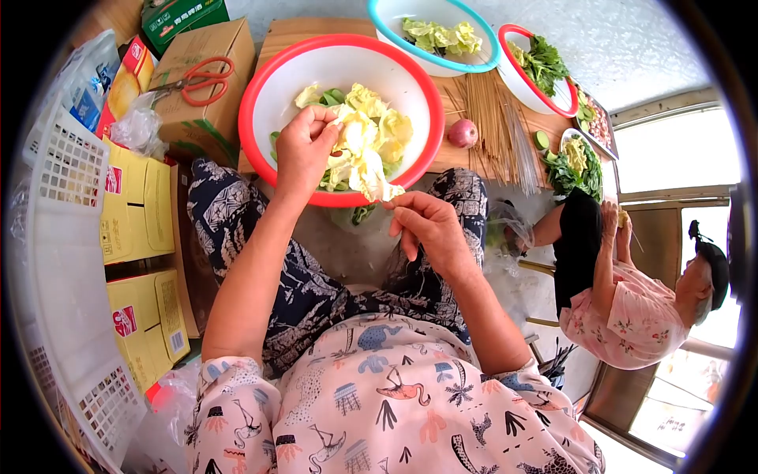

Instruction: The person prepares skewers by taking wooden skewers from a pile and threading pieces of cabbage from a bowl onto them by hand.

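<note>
Over a large white basin with a red rim [251, 118], my left hand [304, 150] pinches a pale yellow cabbage leaf [362, 146] between thumb and fingers. The lower, whitish end of this leaf reaches past the basin's near rim. There my right hand [430, 233] has its thumb and forefinger closed at the tip of the leaf, with the other fingers curled. More yellow leaves [395, 130] and some green ones lie inside the basin, partly hidden by my left hand and the held leaf.
Right of the basin are a red onion [463, 133] and wooden skewers [485, 110]. Beyond stand a blue-rimmed basin [380, 28] and a red-rimmed one [572, 99] of greens. Scissors [207, 80] rest on a cardboard box [189, 118] at left. Another person [632, 316] sits at right.
</note>
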A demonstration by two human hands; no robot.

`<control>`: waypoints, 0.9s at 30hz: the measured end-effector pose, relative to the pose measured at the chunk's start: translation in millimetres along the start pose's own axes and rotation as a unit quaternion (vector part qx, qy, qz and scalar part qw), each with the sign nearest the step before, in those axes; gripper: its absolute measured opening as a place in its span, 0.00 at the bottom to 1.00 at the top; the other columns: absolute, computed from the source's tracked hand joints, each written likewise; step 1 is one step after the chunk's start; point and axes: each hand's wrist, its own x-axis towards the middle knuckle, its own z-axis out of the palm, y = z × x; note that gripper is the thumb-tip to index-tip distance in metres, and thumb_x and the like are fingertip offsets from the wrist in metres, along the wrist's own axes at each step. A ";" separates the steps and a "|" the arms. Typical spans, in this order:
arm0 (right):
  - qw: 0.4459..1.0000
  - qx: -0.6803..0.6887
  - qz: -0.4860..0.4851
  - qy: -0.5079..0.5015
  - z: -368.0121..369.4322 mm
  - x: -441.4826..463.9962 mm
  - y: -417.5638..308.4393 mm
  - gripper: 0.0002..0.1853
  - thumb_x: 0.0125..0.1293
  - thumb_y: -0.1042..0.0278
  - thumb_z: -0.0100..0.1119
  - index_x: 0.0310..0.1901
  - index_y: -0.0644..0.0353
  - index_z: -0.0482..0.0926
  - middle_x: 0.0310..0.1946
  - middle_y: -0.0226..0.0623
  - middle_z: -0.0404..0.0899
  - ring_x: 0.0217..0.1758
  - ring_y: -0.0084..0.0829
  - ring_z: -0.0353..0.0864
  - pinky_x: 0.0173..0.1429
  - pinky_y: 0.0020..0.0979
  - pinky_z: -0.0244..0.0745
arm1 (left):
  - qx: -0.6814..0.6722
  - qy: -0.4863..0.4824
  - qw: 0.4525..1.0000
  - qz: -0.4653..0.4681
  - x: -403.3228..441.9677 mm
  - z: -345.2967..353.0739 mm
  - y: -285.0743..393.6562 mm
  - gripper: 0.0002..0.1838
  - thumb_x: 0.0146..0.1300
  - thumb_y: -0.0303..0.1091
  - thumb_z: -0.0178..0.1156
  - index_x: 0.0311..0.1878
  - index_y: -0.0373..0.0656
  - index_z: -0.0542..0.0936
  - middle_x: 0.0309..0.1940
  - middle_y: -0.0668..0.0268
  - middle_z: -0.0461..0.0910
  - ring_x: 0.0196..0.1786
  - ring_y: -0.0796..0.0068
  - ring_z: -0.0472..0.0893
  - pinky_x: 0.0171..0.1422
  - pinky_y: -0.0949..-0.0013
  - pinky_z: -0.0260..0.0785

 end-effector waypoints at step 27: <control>0.990 -0.113 -0.056 0.064 -13.2 5.1 16.1 0.09 0.64 0.73 0.51 0.42 0.63 0.79 0.23 0.24 0.77 0.17 0.11 0.63 0.20 0.16 0.58 | -0.196 -0.079 0.966 -0.151 -0.5 -10.6 10.2 0.08 0.65 0.34 0.55 0.39 0.38 0.76 0.34 0.67 0.79 0.35 0.80 0.80 0.36 0.72 0.78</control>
